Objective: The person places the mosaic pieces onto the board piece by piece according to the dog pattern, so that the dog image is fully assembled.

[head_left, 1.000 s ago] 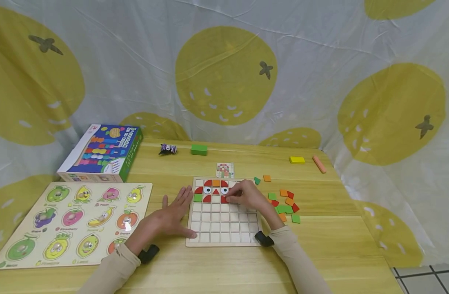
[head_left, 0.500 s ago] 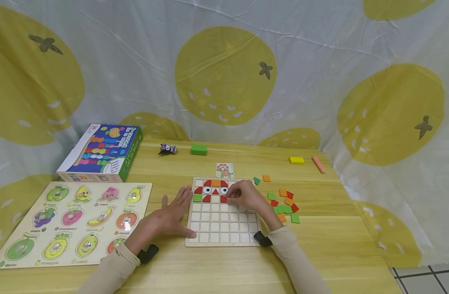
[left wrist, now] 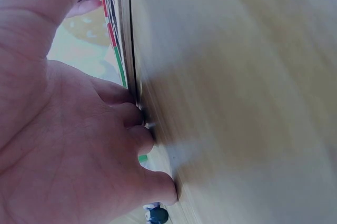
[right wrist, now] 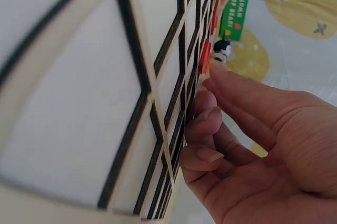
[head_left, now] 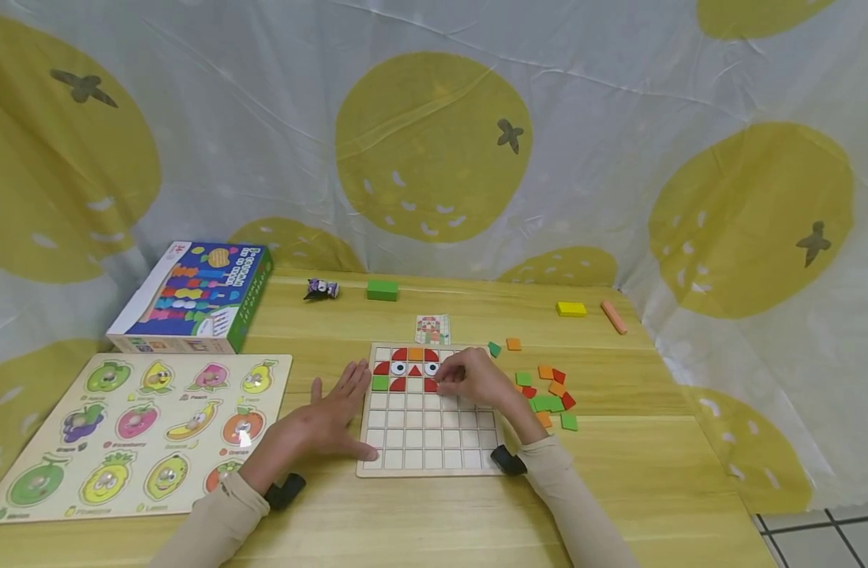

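Note:
A square wooden grid board (head_left: 434, 436) lies on the table with red, orange and green tiles and two eye tiles in its upper rows. My right hand (head_left: 477, 380) is over the board's upper right part, fingers curled, thumb and index fingertip pinching the edge of a red quarter-round tile (head_left: 430, 385) in its cell. In the right wrist view, that thumb and index finger meet beside the red tiles (right wrist: 204, 56); the grip is partly hidden. My left hand (head_left: 331, 418) lies spread along the board's left edge, fingers and thumb touching it and the table.
A small pattern card (head_left: 432, 329) lies behind the board. Loose tiles (head_left: 548, 404) are scattered to its right. A fruit puzzle board (head_left: 139, 430) and a bead box (head_left: 192, 296) are at left. Green block (head_left: 382, 290), yellow block (head_left: 571, 309), orange stick (head_left: 614, 317) and a figurine (head_left: 322, 289) stand farther back.
My right fingertips have shifted slightly right, showing more of the red tile. The left hand stays in place, and the whole view has drifted slightly.

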`<state>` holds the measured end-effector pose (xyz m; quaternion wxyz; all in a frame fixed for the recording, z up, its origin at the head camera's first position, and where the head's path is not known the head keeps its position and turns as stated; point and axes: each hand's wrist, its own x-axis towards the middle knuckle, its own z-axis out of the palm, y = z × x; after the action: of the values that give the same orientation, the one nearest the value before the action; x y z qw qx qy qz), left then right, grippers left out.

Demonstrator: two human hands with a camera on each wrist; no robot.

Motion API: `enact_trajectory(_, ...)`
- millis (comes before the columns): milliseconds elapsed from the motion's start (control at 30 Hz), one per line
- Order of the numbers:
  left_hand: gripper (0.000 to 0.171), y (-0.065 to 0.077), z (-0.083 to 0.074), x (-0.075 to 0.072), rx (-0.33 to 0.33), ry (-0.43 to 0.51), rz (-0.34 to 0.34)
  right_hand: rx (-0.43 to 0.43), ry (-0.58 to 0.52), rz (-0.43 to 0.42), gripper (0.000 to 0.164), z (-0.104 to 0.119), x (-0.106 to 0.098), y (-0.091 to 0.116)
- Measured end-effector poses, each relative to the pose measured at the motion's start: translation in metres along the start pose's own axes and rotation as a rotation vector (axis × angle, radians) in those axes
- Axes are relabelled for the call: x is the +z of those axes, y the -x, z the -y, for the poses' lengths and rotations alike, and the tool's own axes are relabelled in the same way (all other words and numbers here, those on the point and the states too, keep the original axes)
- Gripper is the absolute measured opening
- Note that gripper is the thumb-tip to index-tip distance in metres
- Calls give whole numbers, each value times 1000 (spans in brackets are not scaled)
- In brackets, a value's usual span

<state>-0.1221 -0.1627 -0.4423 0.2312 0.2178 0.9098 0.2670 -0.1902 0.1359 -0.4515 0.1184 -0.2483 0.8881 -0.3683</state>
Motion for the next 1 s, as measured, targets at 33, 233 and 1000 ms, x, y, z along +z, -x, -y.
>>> enact_trajectory(33,134,0,1,0,-2,0,1,-8,-2,4,6,-1,-2,1)
enact_trajectory(233,134,0,1,0,-10,2,-6,-53,-8,6,12,-14,-27,10)
enact_trajectory(1000,135,0,2,1,1,4,-13,96,-65,30,26,-102,-105,68)
